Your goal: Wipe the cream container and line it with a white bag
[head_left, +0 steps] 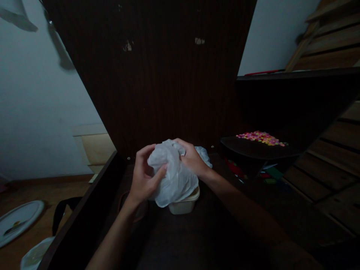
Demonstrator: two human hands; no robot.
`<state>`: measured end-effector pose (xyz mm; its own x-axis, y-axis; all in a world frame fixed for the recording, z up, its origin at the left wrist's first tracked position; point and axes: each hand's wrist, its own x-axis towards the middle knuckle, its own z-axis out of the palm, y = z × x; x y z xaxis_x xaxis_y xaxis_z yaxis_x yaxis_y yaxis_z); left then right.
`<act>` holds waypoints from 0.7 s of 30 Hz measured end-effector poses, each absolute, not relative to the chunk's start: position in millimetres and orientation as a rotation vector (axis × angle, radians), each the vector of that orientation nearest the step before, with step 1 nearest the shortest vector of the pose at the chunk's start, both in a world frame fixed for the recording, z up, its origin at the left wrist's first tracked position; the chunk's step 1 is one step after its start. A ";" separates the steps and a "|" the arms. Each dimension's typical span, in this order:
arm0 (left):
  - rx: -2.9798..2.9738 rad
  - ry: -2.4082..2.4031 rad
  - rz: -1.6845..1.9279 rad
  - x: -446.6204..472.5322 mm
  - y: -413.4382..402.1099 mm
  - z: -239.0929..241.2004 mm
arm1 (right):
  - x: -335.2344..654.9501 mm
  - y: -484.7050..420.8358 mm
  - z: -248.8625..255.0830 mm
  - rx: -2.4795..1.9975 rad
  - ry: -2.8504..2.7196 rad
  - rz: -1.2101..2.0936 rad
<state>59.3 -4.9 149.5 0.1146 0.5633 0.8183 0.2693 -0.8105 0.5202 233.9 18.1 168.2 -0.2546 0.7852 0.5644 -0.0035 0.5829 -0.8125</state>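
A crumpled white plastic bag (174, 176) is gathered between my two hands at the middle of the view. My left hand (143, 172) grips its left side, with the thumb pressed across the front. At the upper right, my right hand (192, 155) holds the bag, its fingers partly hidden in the folds. Below the bag stands a small cream-coloured container (183, 206), partly covered by the plastic. Another piece of white plastic (204, 155) lies just behind my right hand. Close to my left wrist is a dark brown round object (140, 212), mostly hidden by the arm.
A tall dark wooden panel (168, 82) rises behind the hands. On the right, a curved shelf (250, 150) carries many small pink and yellow pieces (261, 138). A raised dark edge (81, 210) borders the left side. A white round lid-like object (21, 221) lies on the floor.
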 end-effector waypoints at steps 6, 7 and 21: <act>2.635 0.958 1.596 49.0 2.5 149.7 | 218.0 11.3 180.3 -0.512 -1.552 1.259; 2.610 0.990 1.656 44.6 4.1 151.3 | 218.8 11.4 181.1 -0.486 -1.585 1.254; 2.572 0.991 2.269 58.9 26.6 145.8 | 182.7 26.6 169.1 -0.504 -1.141 1.530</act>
<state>58.9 26.6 145.8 0.0815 0.1181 0.9897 0.6461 -0.7624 0.0377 182.7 26.6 169.1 -0.3013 0.9185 0.2561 -0.5075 0.0729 -0.8586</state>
